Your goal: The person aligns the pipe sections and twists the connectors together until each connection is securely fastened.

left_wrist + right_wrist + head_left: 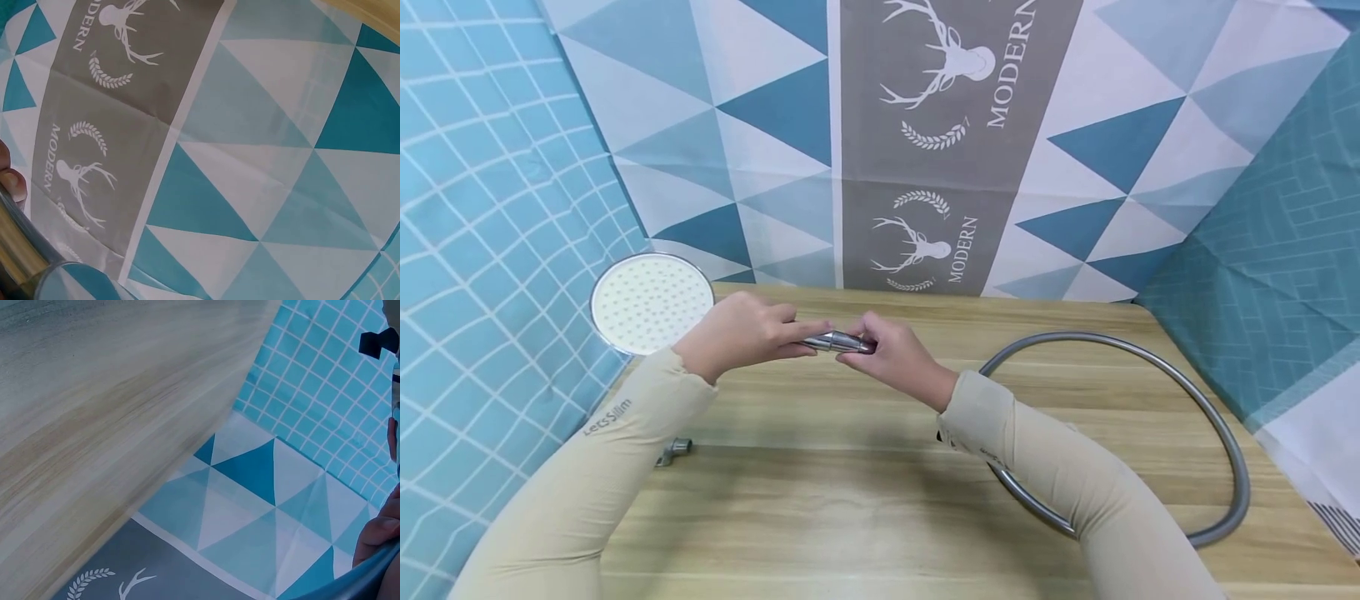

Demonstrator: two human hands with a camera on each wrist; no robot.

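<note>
Left grip [756, 333], right grip [893, 354] closed round chrome fitting [831, 341] — head view alone shows looped hose [1240, 492].

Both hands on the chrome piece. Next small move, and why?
Probably a slight twist by the right hand while the left hand steadies the chrome piece: both hands grip it, and what looks like a seam shows between them. The hose passes behind the right arm, so whether it joins there can't be seen.

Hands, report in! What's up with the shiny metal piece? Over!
Left hand and right hand: both gripping. Shiny metal piece: held between them. Grey hose: looped off to the right. Nothing visibly in the way.
</note>
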